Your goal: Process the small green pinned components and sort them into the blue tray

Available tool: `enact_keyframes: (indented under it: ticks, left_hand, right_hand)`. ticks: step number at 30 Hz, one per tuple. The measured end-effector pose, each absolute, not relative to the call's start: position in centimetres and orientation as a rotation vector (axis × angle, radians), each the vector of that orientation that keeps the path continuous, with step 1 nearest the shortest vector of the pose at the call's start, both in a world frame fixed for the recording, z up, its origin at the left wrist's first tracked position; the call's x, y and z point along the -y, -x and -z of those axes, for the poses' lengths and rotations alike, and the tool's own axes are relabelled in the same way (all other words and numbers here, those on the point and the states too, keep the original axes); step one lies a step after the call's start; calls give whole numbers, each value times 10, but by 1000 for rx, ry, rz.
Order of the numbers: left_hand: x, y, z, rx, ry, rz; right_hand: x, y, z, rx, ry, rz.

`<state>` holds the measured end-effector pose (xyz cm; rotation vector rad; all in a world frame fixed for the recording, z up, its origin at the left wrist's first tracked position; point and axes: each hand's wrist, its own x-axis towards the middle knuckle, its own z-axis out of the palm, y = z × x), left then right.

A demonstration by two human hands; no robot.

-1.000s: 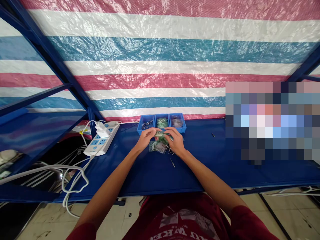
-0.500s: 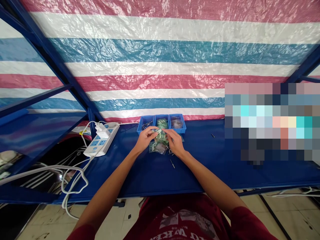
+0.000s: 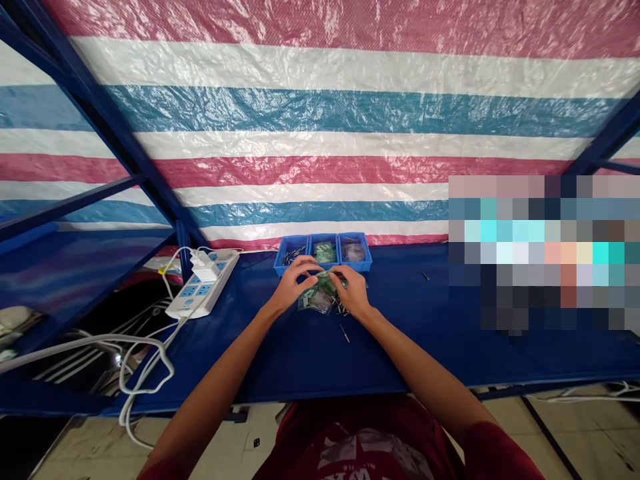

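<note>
Two hands, left hand (image 3: 293, 285) and right hand (image 3: 355, 290), close together on one green plastic packet (image 3: 327, 283) lying crosswise, below three blue bins (image 3: 323, 263) at the far edge of the blue table (image 3: 400, 320).

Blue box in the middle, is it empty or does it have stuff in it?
It has stuff in it: the middle compartment of the blue tray holds small clear bags with something green inside. What the green things are is too small to tell.

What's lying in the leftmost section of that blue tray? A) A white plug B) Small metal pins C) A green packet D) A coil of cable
B. The leftmost section of the blue tray holds a loose heap of small metal pins, while a green packet sits in the middle section.
</note>
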<state>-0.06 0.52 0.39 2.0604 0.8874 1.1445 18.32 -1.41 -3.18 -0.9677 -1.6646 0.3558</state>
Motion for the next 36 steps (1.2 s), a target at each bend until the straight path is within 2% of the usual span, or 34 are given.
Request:
enact_keyframes:
  ticks: [7,18,24,29,32,36]
  left_hand:
    - [-6,-2,6,-1061,-1923,-1136]
    - [-7,-3,1,-1003,-1759,-1189]
    - [-37,-6,-4,-1157,-1741,-1419]
    - [-82,-17,-14,-1336,-2037,-1306]
    - [-83,-25,-16,-1479,-2220,-1282]
    - [-54,-28,-20,-1234,-2449,-1209]
  right_hand:
    - [16,-183,32,1618,1035,-411]
    - [15,-184,27,1708,956,-370]
    - [15,-188,25,1502,990,-316]
    - [15,-189,23,1500,1027,-311]
    - [15,-189,22,1486,1062,-319]
    - [10,-196,15,1451,1129,-332]
